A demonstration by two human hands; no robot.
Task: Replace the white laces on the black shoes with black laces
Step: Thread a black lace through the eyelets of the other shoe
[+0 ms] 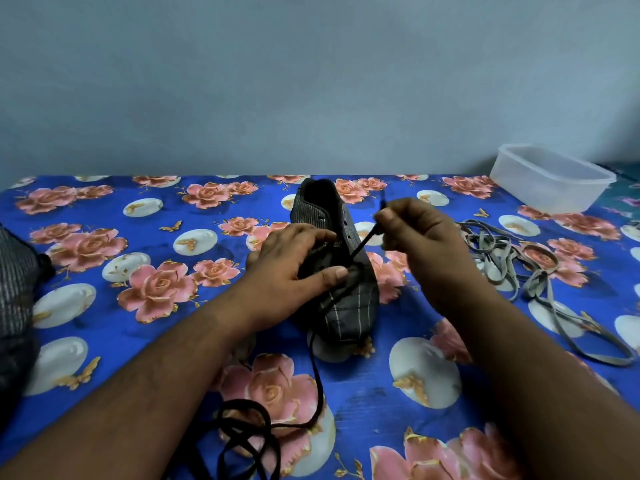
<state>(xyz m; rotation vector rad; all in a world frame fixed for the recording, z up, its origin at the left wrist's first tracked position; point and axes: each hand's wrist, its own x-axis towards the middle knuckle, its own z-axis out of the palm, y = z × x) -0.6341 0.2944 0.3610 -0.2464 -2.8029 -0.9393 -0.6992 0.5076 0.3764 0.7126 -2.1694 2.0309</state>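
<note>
Shoe [349, 299] mid-cloth [138, 341], toe toward us. Our left hand [294, 261] rests on eyelet area, fingers curled on upper, thumb out flat. Right hand [412, 230] pinches black lace [360, 245] tip, lace taut from eyelet up to fingers. Rest of lace loops near us. White laces [512, 258] piled right. Tub [550, 178] far right; contents: we cannot tell.

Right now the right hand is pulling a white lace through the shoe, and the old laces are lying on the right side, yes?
Not quite: the head view shows the right hand pulling a black lace, not white, through the shoe. The old laces do lie on the right.
</note>
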